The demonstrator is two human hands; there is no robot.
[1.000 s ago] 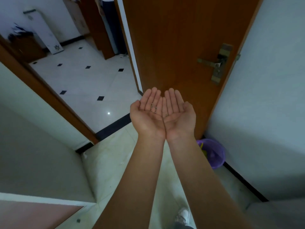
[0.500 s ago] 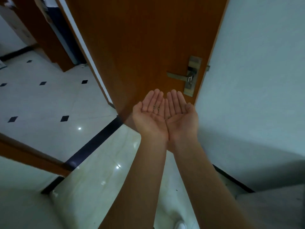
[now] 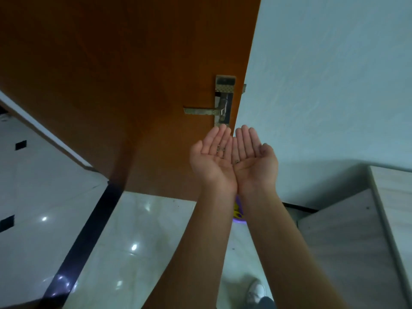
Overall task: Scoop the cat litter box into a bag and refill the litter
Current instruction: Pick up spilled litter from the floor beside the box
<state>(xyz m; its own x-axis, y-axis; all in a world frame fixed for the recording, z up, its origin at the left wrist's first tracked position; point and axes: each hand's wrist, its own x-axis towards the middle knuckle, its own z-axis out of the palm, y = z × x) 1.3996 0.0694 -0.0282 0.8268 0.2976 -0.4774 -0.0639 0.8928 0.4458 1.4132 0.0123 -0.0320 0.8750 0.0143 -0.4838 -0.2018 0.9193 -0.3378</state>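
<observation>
A pale glossy tiled floor [image 3: 145, 241] runs up to an open brown wooden door [image 3: 133, 74] with a metal lever handle [image 3: 200, 111]. A black strip [image 3: 89, 233] crosses the tiles at the threshold. To the right stand a pale wall [image 3: 334, 85] and a grey wood-grain cabinet [image 3: 347, 241].

The person holds both arms out in front of the door's edge. The left hand [image 3: 211, 161] and right hand [image 3: 254, 161] lie palm up, side by side and touching along their inner edges. The fingers are straight and close together, forming a shallow cup that grips nothing. A few small dark specks [image 3: 218, 149] sit on the fingers; I cannot tell what they are.

A purple tub [image 3: 239, 219] stands on the floor at the foot of the wall. It is mostly hidden behind the forearms, and I cannot tell whether it is the litter box. A white shoe [image 3: 256, 291] shows at the bottom edge
</observation>
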